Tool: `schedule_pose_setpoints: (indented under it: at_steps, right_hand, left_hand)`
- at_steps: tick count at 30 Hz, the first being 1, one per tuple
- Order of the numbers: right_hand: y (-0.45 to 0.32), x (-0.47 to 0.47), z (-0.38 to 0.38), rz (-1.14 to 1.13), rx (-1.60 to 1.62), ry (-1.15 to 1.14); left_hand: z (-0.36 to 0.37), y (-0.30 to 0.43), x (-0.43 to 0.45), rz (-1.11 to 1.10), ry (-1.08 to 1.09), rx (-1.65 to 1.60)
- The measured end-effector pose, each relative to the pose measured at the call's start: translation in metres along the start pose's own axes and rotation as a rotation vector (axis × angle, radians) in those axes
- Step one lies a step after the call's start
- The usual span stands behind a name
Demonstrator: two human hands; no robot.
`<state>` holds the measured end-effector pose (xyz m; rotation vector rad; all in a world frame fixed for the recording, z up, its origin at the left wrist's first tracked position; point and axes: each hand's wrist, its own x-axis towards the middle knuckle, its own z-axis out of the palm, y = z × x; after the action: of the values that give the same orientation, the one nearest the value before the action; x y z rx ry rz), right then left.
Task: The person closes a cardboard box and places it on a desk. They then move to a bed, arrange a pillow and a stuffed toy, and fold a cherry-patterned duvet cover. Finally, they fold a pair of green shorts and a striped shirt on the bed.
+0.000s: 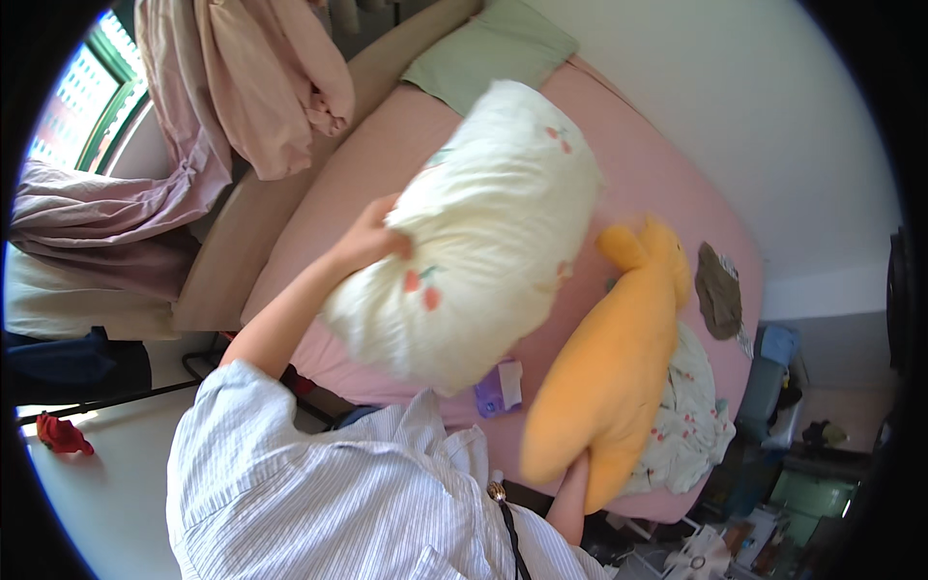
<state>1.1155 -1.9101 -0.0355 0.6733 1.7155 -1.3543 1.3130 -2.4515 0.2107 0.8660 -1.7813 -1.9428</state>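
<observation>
A cream pillow with red fruit prints [500, 210] is held up over the bed by my left hand [380, 235], whose fingers grip its near left side. On the right, a long orange plush toy [616, 362] hangs over the bed's edge area. My right forearm reaches beneath its lower end, and the right hand [578, 471] is mostly hidden by the plush, so its grip does not show. Below both lies the pink bed sheet [391, 145]. Between pillow and plush, a purple tissue pack [499, 389] rests on the sheet.
A green pillow [493, 54] lies at the bed's far end by the wall. Crumpled fruit-print fabric [689, 428] and a brown cloth [718, 290] are on the right. Pink curtains [268, 87] hang at the left; a white fan [697, 560] stands at lower right.
</observation>
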Motion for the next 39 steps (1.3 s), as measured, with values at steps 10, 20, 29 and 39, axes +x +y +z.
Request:
schedule_pose_setpoints:
  at_steps: [10, 20, 29, 39]
  right_hand:
    - [-0.072, -0.032, 0.241, 0.715, -1.718, -0.469]
    - [-0.292, 0.158, 0.565, -0.454, -0.463, -0.332]
    - [-0.416, 0.302, 0.788, -0.639, 0.013, -0.302]
    - [-0.456, 0.229, 0.766, -0.612, -0.091, -0.522]
  left_hand:
    - [-0.227, -0.198, 0.019, -0.251, 0.64, 1.156]
    - [-0.198, -0.203, 0.087, 0.198, 0.311, 1.003]
    - [-0.202, -0.309, 0.08, 0.098, 0.437, 1.158]
    - [-0.189, -0.34, 0.093, 0.099, 0.452, 1.126]
